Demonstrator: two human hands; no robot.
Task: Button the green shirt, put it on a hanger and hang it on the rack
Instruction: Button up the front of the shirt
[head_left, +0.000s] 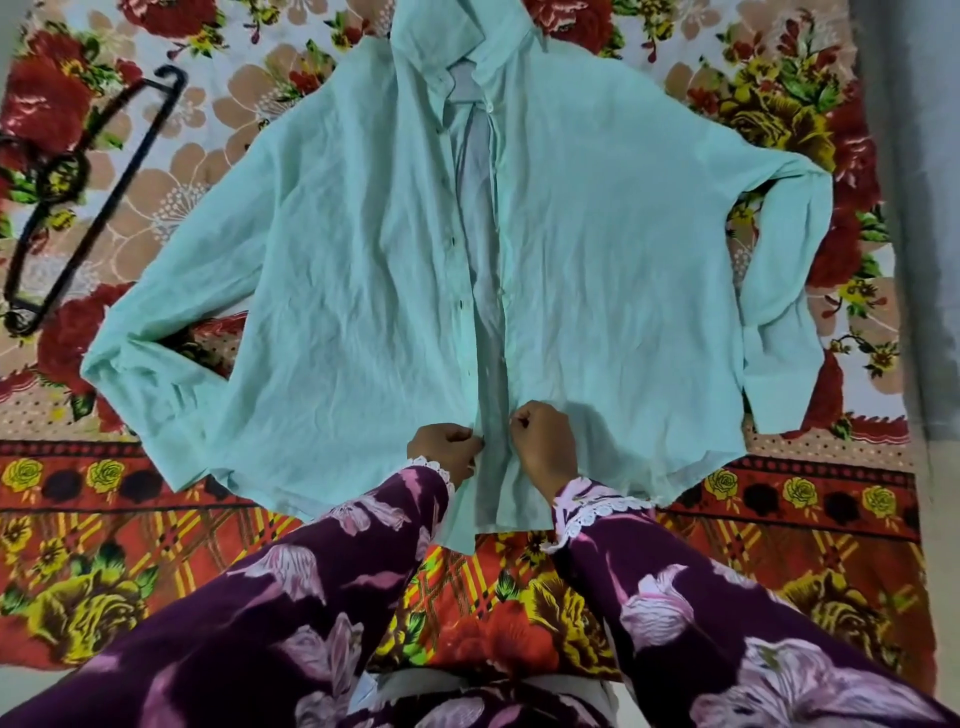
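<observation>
I am seeing the left hand (445, 451) and right hand (543, 447) pinching opposite front edges of the unbuttoned green shirt (363, 260), hanger (78, 208) lying apart.

Single head cam – looks fwd/down, close over the bedspread (779, 519).

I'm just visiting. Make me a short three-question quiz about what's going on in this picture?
1. True or false: the green shirt is fully buttoned.
2. Where is the black hanger? A) inside the shirt B) on the bedsheet, left of the shirt C) in a hand
3. Which part of the shirt do the left hand and right hand pinch?

Key: 1 false; 2 B; 3 the front edges near the hem.
</observation>
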